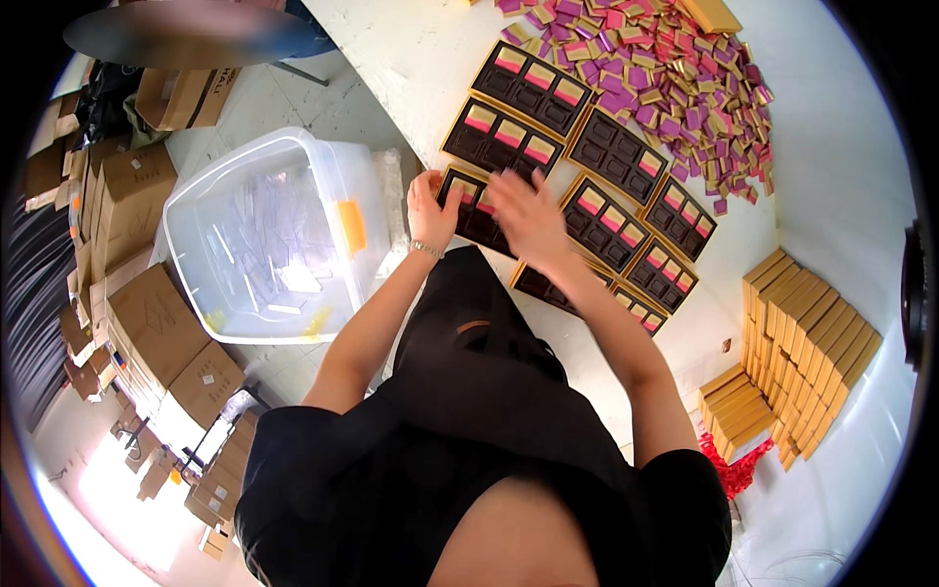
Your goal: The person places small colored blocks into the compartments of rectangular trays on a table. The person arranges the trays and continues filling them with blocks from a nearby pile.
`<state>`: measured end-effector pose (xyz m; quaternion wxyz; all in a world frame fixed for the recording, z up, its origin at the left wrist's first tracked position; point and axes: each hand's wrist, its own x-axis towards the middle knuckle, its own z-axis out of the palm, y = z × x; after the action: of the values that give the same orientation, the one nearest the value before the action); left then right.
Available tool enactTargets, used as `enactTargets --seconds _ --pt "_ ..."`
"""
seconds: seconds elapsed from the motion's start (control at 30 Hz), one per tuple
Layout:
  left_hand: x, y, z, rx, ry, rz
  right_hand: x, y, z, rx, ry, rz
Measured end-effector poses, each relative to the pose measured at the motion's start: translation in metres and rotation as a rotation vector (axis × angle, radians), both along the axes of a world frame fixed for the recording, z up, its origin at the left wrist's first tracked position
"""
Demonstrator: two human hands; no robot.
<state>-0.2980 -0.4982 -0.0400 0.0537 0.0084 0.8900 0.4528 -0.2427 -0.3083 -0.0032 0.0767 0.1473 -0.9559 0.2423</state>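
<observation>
At the table's left edge lies a dark brown, gold-edged compartment box point(479, 227), partly covered by my hands. Its far row shows gold-and-pink wrapped pieces point(464, 190). My left hand point(433, 209) is closed about the box's left corner, thumb over the top and fingers at the side. Above the right part of the same box is my right hand point(533, 217), blurred, with its fingers stretched out and apart; no held piece shows in it. Farther off stand similar boxes point(502, 136), most with a row of wrapped pieces, while one box point(617, 155) has a single piece showing.
A large heap of purple, pink and gold wrapped pieces point(665, 88) covers the far table point(381, 49). Stacked gold boxes point(812, 342) stand at the right, near red shredded filling point(740, 470). On the left are a clear plastic bin point(337, 176) and many cardboard cartons point(156, 313).
</observation>
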Motion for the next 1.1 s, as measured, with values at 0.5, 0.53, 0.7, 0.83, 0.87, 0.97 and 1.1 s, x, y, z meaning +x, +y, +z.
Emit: enactTargets --seconds 0.5,0.53,0.7,0.83,0.87,0.97,1.1 --pt "-0.278 0.187 -0.001 -0.512 0.312 -0.314 -0.282 0.237 -0.041 0.521 -0.072 -0.649" --pt "-0.283 0.191 -0.005 -0.557 0.280 -0.337 -0.279 0.240 -0.041 0.495 -0.072 -0.625" --pt "-0.272 0.210 0.011 -0.690 0.390 -0.498 -0.234 0.269 -0.040 0.144 -0.106 -0.634" --pt "-0.278 0.222 0.000 -0.720 0.537 -0.659 -0.228 0.275 -0.034 -0.169 -0.020 -0.643" --pt "-0.277 0.226 0.002 -0.847 0.516 -0.692 -0.228 0.277 -0.036 -0.539 -0.042 -0.688" --pt "-0.276 0.223 -0.013 -0.720 0.398 -0.637 -0.210 0.275 -0.019 -1.352 -0.291 -0.575" --pt "-0.276 0.222 -0.008 -0.927 0.569 -0.548 -0.175 0.276 0.006 -1.679 -0.447 -0.336"
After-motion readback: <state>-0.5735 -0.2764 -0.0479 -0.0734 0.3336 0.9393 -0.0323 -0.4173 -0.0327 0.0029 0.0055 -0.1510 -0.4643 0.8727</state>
